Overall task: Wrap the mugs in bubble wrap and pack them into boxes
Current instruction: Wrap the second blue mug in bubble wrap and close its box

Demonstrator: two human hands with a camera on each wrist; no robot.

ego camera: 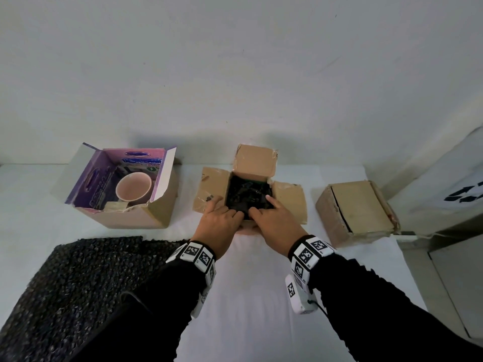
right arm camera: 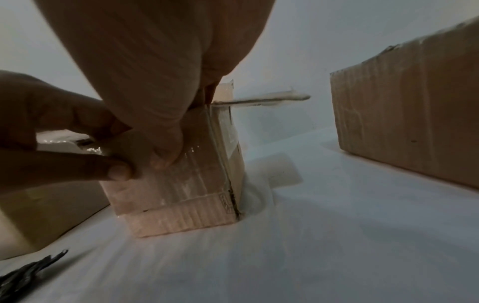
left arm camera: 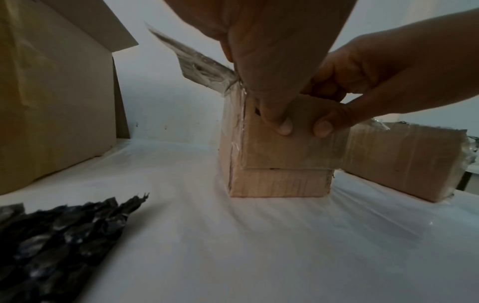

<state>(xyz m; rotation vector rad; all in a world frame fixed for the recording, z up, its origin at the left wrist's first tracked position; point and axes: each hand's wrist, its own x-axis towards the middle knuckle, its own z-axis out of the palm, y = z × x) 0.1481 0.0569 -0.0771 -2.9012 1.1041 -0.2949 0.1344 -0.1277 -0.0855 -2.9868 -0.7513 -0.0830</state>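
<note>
Head view: both hands, left hand [ego camera: 219, 222] and right hand [ego camera: 274, 220], pinching near flap [left arm camera: 295, 131] of middle box [ego camera: 288, 198], dark wrapped bundle [ego camera: 248, 195] inside, bare pink mug [ego camera: 133, 188] at 9 o'clock in purple box [ego camera: 86, 178]; fold flap inward evenly, thumbs outside

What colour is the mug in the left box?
Pale pink; the mug shows best in the head view, inside the purple-lined box.

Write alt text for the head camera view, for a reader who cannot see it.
Both hands, the left hand and right hand, grip the near edge of a small open cardboard box holding a dark bubble-wrapped bundle. On the white table, a purple-lined box with an unwrapped pink mug sits left, a closed box right, and dark bubble wrap lies near left.
</note>
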